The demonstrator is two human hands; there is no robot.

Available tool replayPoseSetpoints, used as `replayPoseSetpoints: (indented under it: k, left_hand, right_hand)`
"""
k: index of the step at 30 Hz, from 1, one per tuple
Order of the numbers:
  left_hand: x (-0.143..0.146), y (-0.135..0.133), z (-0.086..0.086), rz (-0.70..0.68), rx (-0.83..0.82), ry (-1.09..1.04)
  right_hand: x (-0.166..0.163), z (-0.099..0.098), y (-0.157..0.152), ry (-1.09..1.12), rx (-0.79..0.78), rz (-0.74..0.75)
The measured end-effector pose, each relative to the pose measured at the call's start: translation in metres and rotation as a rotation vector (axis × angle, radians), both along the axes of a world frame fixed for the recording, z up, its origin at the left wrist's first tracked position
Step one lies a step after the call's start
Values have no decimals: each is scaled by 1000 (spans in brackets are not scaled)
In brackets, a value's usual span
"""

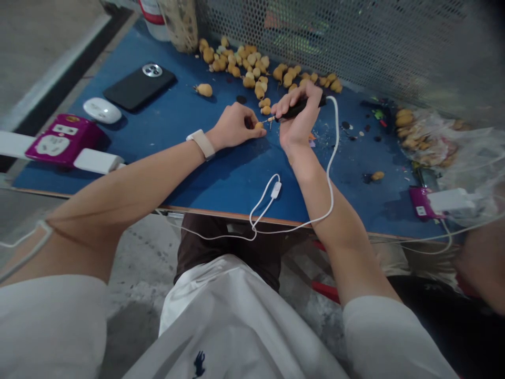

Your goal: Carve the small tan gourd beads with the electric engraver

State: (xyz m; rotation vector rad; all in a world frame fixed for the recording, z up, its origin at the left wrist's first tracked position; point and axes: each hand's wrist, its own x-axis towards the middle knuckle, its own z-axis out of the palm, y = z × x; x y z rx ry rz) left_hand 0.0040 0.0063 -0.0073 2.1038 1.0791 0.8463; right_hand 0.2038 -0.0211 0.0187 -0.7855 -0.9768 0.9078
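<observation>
My left hand (236,126), with a pale watch band (201,145) at its wrist, pinches a small yellow gourd (259,126) just above the blue table (221,179). My right hand (302,113) is closed round a black pen-shaped electric tool (295,109) with a brass-coloured collar and a thin tip. That tip points left and reaches the gourd or comes very near it; whether they touch I cannot tell. A white cord (335,142) runs from the tool's back end down past my right forearm. Pale dust and crumbs lie by my right hand.
Many small gourds (252,58) lie along the perforated metal screen (236,26). A phone (140,87), white case (102,110) and purple power socket (65,139) stand at left. An inline cord switch (276,190) lies in front. At right are a plastic bag (442,137) and another person's blurred arm (485,263).
</observation>
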Motion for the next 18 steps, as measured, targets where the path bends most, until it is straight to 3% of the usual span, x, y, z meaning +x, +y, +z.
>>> replayPoseSetpoints:
  k: [6,10,14,18]
  left_hand:
    - [0,0,3,56,18,26]
    - [3,-5,10,100,1,111]
    - [4,-6,10,90,7,86]
    - [3,-10,11,72,2,80]
  right_hand:
    - [6,-16,-18,-76,111,-12]
    - [35,-21,-37,-397,153,21]
    - [65,-21,-56,-684,-132,117]
    - [82,-11,-66,-781,-118,323]
